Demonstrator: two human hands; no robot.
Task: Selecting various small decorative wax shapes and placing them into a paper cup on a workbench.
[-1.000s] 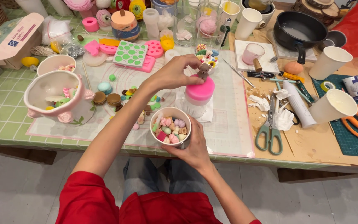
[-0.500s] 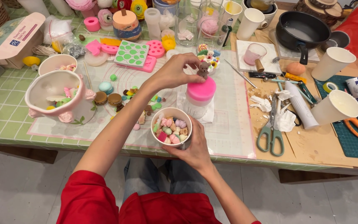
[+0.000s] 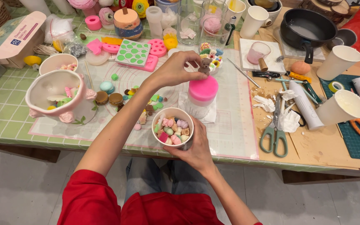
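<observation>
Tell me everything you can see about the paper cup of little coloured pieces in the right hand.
The paper cup is small, white and round, upright with its mouth open to the camera. It is filled nearly to the rim with small pastel pieces in pink, green, lilac, yellow and tan; their exact shapes are too small to tell. The right hand cradles it from below and the right side, fingers wrapped round its wall. It is held at the near table edge, just in front of the pink-topped jar, apart from it.

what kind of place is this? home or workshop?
Most likely a craft workshop table, perhaps for candle or soap making. Signs: silicone moulds, a black pan of pale liquid, scissors, and a paper cup of small pastel pieces in the right hand.
</observation>
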